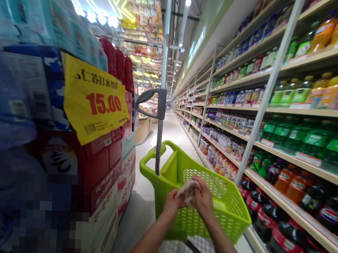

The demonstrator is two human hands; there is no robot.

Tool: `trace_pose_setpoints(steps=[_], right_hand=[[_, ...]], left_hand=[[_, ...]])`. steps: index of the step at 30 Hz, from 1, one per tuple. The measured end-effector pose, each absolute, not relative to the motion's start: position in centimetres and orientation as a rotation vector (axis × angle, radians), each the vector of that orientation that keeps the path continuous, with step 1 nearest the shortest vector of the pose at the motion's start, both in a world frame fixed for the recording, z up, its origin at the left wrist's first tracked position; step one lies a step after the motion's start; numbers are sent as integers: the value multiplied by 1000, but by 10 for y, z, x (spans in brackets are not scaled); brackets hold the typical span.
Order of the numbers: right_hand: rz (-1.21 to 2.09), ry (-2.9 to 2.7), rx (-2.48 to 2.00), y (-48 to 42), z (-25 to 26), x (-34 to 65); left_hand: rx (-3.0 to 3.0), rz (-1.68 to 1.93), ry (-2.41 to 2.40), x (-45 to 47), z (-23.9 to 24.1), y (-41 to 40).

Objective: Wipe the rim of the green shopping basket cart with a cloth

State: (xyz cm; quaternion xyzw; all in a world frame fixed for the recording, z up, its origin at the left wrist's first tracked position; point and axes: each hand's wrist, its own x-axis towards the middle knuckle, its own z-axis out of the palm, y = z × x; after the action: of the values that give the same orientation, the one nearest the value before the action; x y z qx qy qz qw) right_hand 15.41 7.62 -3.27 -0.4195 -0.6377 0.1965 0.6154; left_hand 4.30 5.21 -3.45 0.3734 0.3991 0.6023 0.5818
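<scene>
Both my hands are raised over a lime-green shopping basket (233, 205) on wheels with a grey pull handle (154, 103). My left hand (172, 202) and my right hand (203, 198) are closed together on a small crumpled whitish cloth or wrapper (187, 189), held between them above the basket's near rim. What the crumpled thing is cannot be made out. The basket looks empty inside.
A supermarket aisle runs ahead. Shelves (297, 156) of bottled drinks line the right side. On the left stands a stack of boxed and packed drinks (104, 164) with a yellow price sign (95, 102) reading 15.00. A pale floor (171, 130) stretches between them.
</scene>
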Motion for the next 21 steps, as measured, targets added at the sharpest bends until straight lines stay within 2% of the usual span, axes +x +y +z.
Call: trace_pose_setpoints(steps=[3,8,10,14,15,17,19,21], right_hand=[[145,-1728,-899,74,-39,131],[-64,-2070,-696,73,-31,112],[-115,-2071,-581,82,4,101],[-336,-1954,-434,104,118,65],[-396,-1913,-446,110,143,56],[-479,-1975,-461,122,168,45],[-569,-2150,-441,131,153,42],[-691,-2350,-375,137,109,46]], left_hand=[[764,1418,777,29,-14,44],[853,1188,684,-16,20,35],[982,1263,815,-38,30,40],[1481,1688,1448,-74,36,65],[1689,1636,1656,-80,32,71],[2085,1261,1968,-87,19,79],[2309,904,2076,-90,3,83],[2392,800,2103,-93,-10,83]])
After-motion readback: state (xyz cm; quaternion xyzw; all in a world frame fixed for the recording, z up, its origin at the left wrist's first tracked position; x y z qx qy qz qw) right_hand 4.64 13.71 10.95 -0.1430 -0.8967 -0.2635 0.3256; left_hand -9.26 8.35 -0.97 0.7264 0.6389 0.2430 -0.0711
